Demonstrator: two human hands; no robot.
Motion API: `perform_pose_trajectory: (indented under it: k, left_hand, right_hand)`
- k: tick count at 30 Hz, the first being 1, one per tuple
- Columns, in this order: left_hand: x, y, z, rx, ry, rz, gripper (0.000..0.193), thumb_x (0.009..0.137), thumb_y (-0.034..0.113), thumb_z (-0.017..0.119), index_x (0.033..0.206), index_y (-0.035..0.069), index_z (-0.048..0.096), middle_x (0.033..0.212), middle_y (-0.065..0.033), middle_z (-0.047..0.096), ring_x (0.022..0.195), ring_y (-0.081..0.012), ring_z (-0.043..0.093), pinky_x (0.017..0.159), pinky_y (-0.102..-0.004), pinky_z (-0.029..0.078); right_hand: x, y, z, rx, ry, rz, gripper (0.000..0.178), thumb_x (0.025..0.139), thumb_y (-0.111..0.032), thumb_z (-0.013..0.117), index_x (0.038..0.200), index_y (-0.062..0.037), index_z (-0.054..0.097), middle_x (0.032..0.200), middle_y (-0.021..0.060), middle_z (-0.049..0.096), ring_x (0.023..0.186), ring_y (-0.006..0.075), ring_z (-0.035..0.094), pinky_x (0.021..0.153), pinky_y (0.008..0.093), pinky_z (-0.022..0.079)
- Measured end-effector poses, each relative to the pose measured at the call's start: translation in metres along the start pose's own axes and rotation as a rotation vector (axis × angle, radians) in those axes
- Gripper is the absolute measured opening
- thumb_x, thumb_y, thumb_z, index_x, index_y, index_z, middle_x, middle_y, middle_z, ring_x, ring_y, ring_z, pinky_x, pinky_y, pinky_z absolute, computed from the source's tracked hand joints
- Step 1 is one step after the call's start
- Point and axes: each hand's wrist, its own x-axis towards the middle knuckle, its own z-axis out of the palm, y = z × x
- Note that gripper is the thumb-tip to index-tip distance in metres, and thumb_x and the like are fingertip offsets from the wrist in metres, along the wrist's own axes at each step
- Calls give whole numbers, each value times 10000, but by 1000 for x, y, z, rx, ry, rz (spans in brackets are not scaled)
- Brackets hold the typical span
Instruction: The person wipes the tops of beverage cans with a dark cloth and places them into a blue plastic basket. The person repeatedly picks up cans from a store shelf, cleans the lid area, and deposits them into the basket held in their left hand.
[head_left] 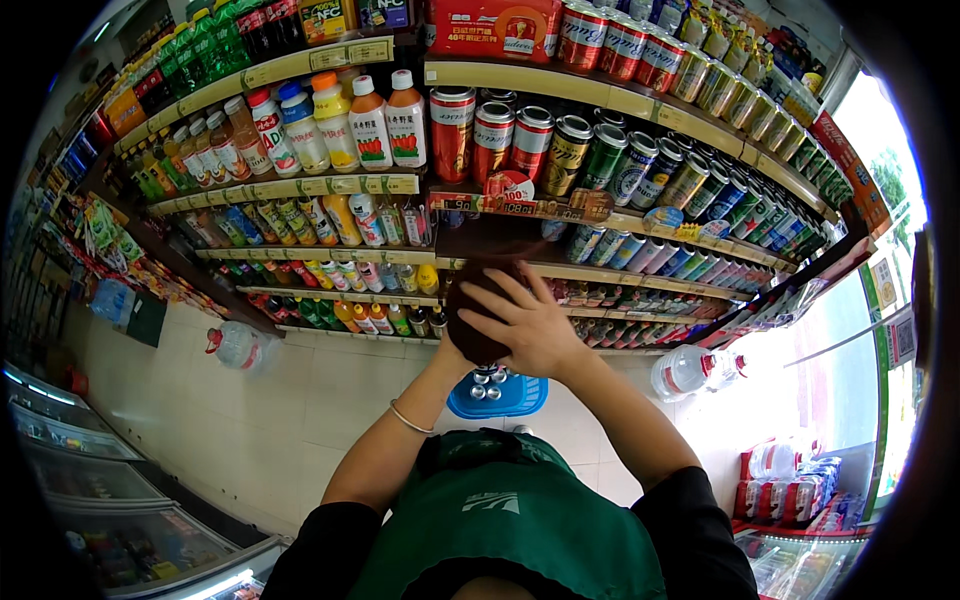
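A bunched dark maroon cloth (480,335) is held up between my two hands, before the middle of the drinks shelves. My right hand (525,325) lies across its front with the fingers spread and pressed onto it. Around its lower left side is my left hand (456,352), whose fingers are mostly hidden by the cloth. Just beyond my hands lies a bare dark shelf board (490,240), next to upright slim cans (610,246). Below my hands a blue plastic basket (512,398) stands on the floor, with several silver-topped cans (487,385) in it.
Bottled drinks (368,122) fill the left shelves, beer cans (530,140) the right ones. Large water bottles stand on the floor at left (240,345) and right (684,373). Glass-topped freezers (150,535) are at lower left, shrink-wrapped packs (785,500) at lower right.
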Motion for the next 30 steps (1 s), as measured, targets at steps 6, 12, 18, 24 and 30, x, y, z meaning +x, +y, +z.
perform_pose_trajectory:
  k: [6, 12, 18, 24, 30]
  left_hand:
    - [8, -5, 9, 543, 79, 187, 666, 814, 136, 775, 1354, 38, 398, 1362, -118, 507, 1230, -231, 538, 1014, -365, 477]
    - [2, 21, 14, 685, 114, 80, 529, 724, 82, 822, 1171, 18, 547, 1036, -70, 658, 935, -154, 638, 846, -314, 527]
    - [-3, 31, 28, 4, 65, -134, 426, 835, 119, 761, 1197, 25, 557, 1044, -52, 652, 910, -145, 636, 821, -309, 531]
    - [18, 32, -8, 25, 226, 26, 450, 879, 133, 733, 1270, 55, 524, 1129, -58, 642, 984, -169, 633, 876, -317, 517]
    - [30, -10, -24, 328, 266, -6, 613, 746, 66, 827, 1270, 38, 511, 1106, -73, 646, 946, -166, 645, 851, -310, 533]
  right_hand:
    - [46, 23, 26, 65, 47, 405, 504, 626, -321, 785, 1086, -152, 668, 1161, 45, 612, 1042, 320, 573, 872, 430, 522]
    - [46, 85, 41, 1352, 70, 602, 353, 848, -249, 635, 1113, -16, 641, 985, 108, 694, 895, 237, 661, 812, 349, 523]
    - [-8, 59, 87, 902, 436, 474, 484, 887, -123, 580, 1358, -50, 504, 1342, 156, 548, 1213, 247, 555, 978, 341, 464]
    - [-17, -6, 71, 878, 503, 419, 537, 745, -14, 546, 1282, -30, 549, 1393, 203, 483, 1324, 367, 447, 1094, 396, 351]
    - [-98, 62, 96, 377, 243, 682, 241, 694, -67, 644, 931, -23, 652, 992, 163, 637, 922, 387, 602, 835, 431, 492]
